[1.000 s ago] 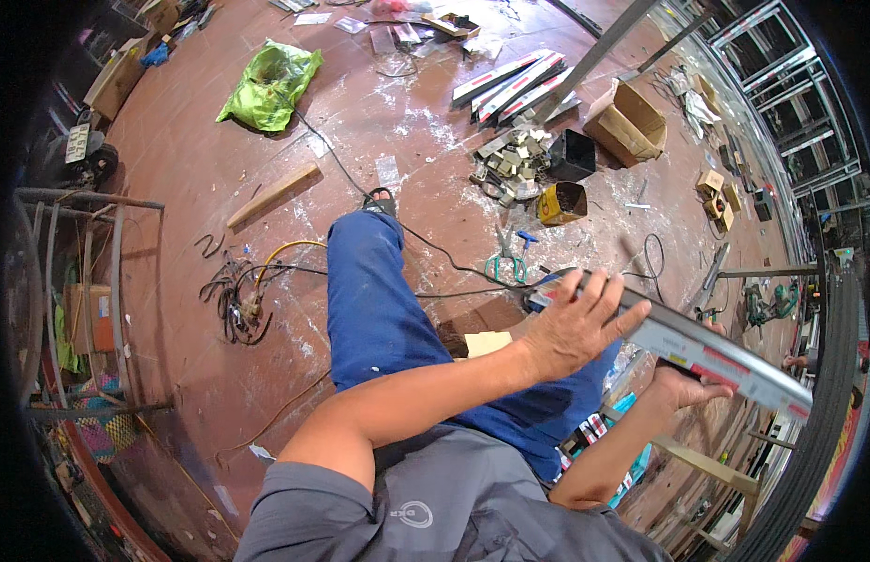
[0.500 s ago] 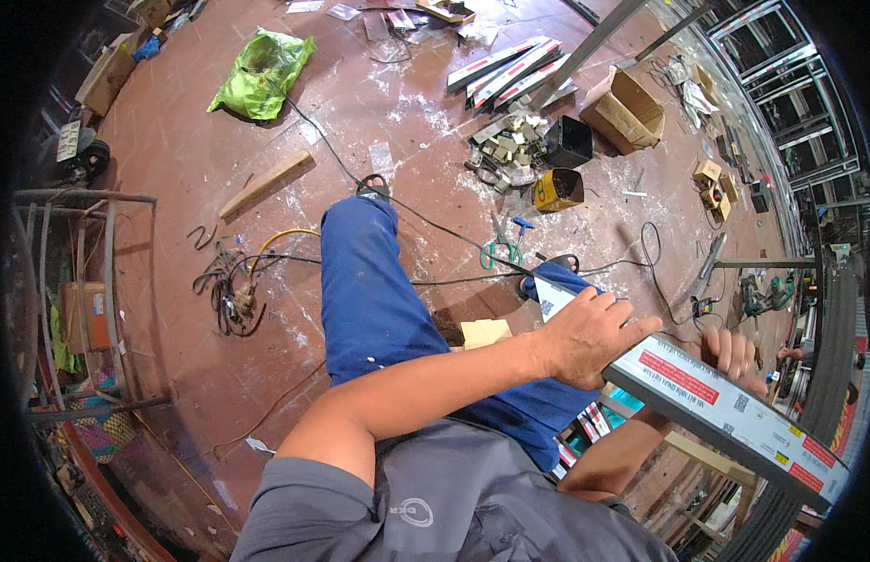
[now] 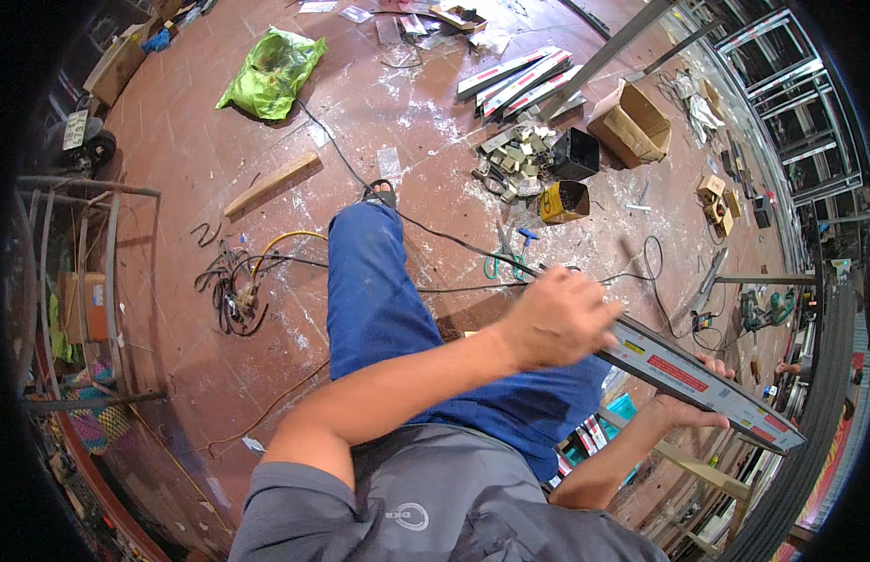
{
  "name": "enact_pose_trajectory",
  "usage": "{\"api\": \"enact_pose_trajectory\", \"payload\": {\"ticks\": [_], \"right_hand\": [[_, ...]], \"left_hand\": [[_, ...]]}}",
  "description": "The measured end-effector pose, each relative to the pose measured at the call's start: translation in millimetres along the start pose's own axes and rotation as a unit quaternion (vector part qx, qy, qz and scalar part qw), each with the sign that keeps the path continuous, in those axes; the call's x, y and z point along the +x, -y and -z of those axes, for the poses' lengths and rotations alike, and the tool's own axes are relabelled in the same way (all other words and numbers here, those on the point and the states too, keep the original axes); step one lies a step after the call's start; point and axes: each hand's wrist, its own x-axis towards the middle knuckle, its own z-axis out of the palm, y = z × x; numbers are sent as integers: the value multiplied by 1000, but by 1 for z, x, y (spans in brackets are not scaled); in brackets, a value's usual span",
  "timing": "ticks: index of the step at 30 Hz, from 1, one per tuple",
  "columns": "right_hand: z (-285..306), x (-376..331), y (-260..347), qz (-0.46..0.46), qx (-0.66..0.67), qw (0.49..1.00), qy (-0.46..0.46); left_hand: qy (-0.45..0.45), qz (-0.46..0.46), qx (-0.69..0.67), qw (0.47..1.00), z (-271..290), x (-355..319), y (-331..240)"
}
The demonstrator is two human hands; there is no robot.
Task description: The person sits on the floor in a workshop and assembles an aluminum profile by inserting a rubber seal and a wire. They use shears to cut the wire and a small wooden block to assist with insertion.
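Note:
A long, dark metal bar (image 3: 683,377) with a white and red printed film on its face slants across my lap toward the lower right. My right hand (image 3: 683,412) holds it from below, with the thumb along the near edge and the fingertips showing past the far edge. My left hand (image 3: 564,317), slightly blurred, is closed over the bar's upper left part and hides what lies beneath it. Past that hand, green-handled scissors (image 3: 502,265) and a blue-handled tool (image 3: 527,236) lie on the floor.
Similar bars (image 3: 529,82) lie stacked ahead, near a pile of small metal pieces (image 3: 517,161), a black bin (image 3: 575,155), a yellow container (image 3: 563,202) and a cardboard box (image 3: 632,124). A black cable (image 3: 435,227) crosses the floor. A metal frame (image 3: 105,290) stands at left.
The bar has turned and shifted so another stretch of its printed face shows. My left hand has moved left and up along it. My right hand now has its thumb on the near edge.

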Motion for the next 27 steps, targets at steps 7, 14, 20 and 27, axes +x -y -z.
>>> {"api": "enact_pose_trajectory", "payload": {"ticks": [7,14,20,27], "right_hand": [[46,24,23,19,80,996,20],[76,35,49,42,114,992,14],[66,21,45,79,-24,994,-76],[48,18,8,37,-59,985,-156]], "left_hand": [[94,133,-166,973,60,-49,98],[127,328,-161,922,137,-102,202],[73,401,-47,912,218,-131,225],[51,458,42,887,242,-178,221]]}}
